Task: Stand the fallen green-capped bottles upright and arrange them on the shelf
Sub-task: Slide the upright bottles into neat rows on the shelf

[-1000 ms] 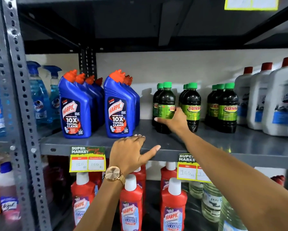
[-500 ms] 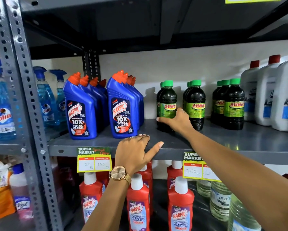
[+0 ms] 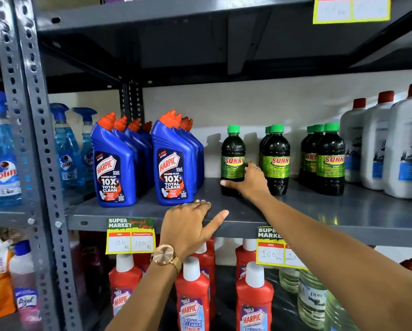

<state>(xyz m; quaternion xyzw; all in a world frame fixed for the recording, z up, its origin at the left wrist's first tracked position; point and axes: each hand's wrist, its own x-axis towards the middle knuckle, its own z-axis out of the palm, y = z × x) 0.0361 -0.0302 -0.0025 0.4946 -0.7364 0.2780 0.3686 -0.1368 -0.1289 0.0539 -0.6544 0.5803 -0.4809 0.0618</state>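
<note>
Several dark green-capped Sunny bottles stand upright on the grey shelf (image 3: 343, 211). My right hand (image 3: 246, 181) wraps the lower part of the leftmost bottle (image 3: 233, 156), thumb in front, fingers behind. A second group of Sunny bottles (image 3: 275, 161) stands just right of my hand, and a third group (image 3: 329, 161) is further right. My left hand (image 3: 190, 226) rests flat on the shelf's front edge, fingers spread, holding nothing; a gold watch is on its wrist.
Blue Harpic bottles (image 3: 171, 163) stand in two rows left of the Sunny bottles, white red-capped jugs (image 3: 376, 144) to the right. Blue Colin sprays (image 3: 66, 149) sit past the shelf post. Red Harpic bottles (image 3: 192, 299) and price tags (image 3: 130, 236) are below.
The view has drifted closer and slightly right. My right hand has stayed on the leftmost bottle, where only one bottle now shows instead of two. My left hand has stayed on the shelf edge.
</note>
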